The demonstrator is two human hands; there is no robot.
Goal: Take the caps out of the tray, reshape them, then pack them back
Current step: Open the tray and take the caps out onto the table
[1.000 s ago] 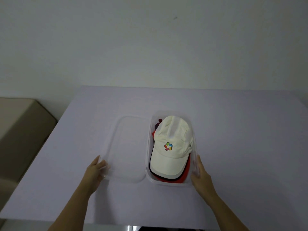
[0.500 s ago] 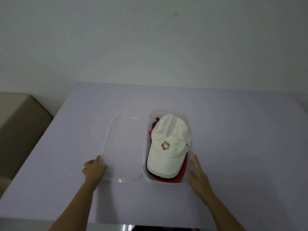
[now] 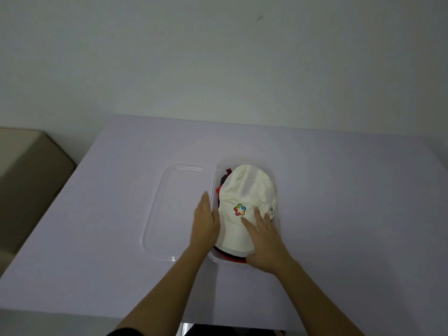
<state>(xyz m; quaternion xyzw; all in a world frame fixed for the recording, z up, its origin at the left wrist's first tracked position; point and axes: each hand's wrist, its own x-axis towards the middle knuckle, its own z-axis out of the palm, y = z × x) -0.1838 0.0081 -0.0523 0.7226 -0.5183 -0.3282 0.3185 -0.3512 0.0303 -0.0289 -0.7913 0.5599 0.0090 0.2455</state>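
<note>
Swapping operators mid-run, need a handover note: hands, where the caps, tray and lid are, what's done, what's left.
Left hand: open, fingers straight, against the left side of the white cap.
Right hand: open, flat on that cap's brim.
White cap tops a stack in the clear tray; a red cap and a dark one show beneath.
Lid lies on the table, left of the tray.
Done: lid off.
Left: take all caps out, reshape, repack.
</note>
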